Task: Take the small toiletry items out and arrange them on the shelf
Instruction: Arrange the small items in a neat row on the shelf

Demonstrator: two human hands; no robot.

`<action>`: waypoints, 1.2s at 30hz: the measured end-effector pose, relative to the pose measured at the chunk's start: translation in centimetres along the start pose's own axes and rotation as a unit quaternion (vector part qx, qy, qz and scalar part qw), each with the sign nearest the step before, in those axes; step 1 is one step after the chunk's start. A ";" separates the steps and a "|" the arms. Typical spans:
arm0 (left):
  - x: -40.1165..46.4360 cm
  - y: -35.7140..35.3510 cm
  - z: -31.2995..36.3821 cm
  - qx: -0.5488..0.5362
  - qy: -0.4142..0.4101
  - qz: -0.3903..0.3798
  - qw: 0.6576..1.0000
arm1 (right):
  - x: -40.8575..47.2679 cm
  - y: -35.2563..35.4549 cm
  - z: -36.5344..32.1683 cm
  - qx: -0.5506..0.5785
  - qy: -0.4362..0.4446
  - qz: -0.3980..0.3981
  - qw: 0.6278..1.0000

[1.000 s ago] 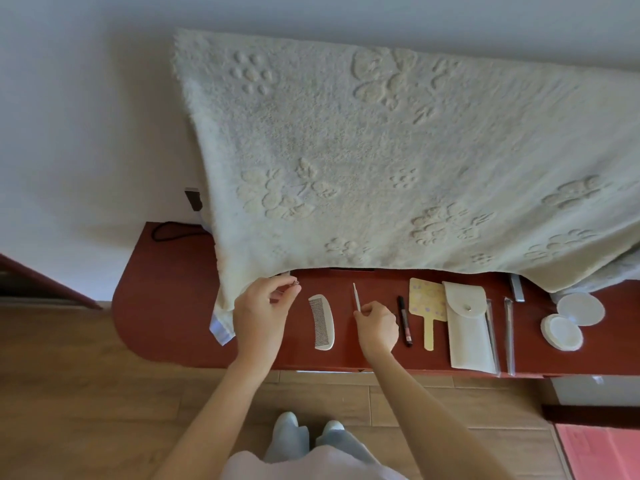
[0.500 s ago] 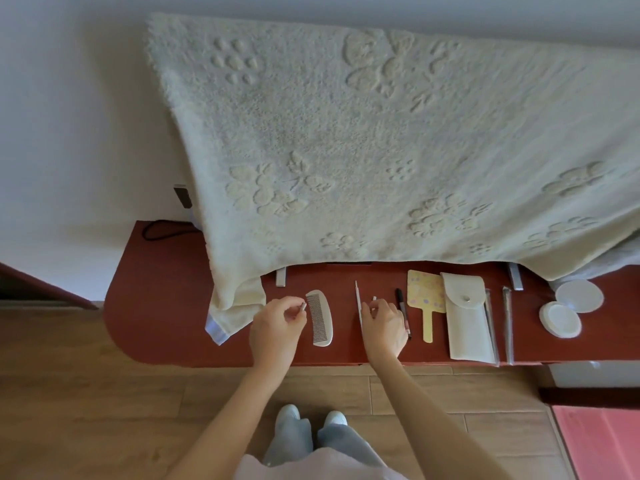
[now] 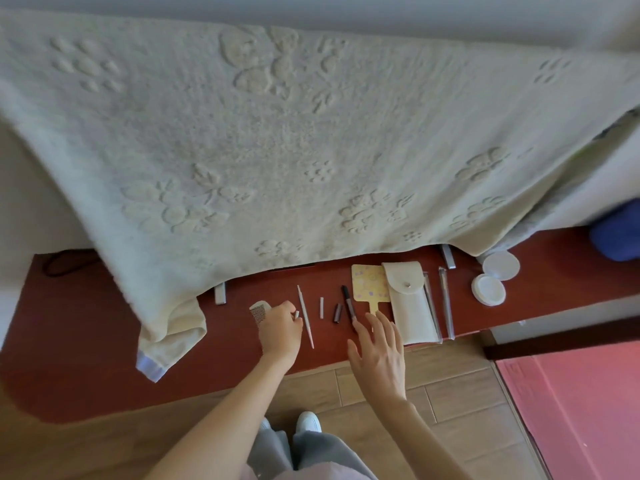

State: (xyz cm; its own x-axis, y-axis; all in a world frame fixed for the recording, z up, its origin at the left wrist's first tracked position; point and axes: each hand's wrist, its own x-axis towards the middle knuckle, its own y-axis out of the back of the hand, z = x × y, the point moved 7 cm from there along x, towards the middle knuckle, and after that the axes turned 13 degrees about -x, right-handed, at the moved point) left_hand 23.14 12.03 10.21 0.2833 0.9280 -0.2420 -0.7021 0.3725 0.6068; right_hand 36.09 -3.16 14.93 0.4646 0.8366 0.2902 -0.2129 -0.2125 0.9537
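Observation:
On the red-brown shelf (image 3: 86,341) lie small items in a row: a white comb (image 3: 259,311), partly hidden under my left hand, a thin white stick (image 3: 305,317), a short white tube (image 3: 321,307), a dark cap (image 3: 337,312), a black pen (image 3: 348,303), a yellow hand mirror (image 3: 370,285) and a white snap pouch (image 3: 410,299). My left hand (image 3: 280,332) pinches a small white piece at its fingertips, beside the stick. My right hand (image 3: 379,351) hovers with fingers spread near the pen and mirror handle, holding nothing.
A large cream towel (image 3: 277,133) hangs over the back of the shelf and drapes onto its left part. Two slim clear-wrapped tools (image 3: 445,303) lie right of the pouch, then a round white jar (image 3: 488,289) and its lid (image 3: 501,266). Wooden floor and a pink mat (image 3: 581,403) lie below.
My right hand has let go, drawn back and spread open; a short white tube and a dark cap now lie on the shelf. My left hand shifted right over the comb. The camera moved closer.

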 end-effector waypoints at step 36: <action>-1.7 1.9 -6.8 0.274 -0.307 -0.164 0.897 | 3.4 -8.8 -7.5 -0.008 0.251 -0.195 0.948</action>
State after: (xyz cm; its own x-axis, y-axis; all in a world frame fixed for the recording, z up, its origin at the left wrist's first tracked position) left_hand 16.88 11.17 6.62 0.8397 0.5306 -0.1153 -0.1366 0.4118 0.9010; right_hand 33.14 5.31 6.87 0.0438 0.9859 -0.1618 -0.1234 0.1660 0.9784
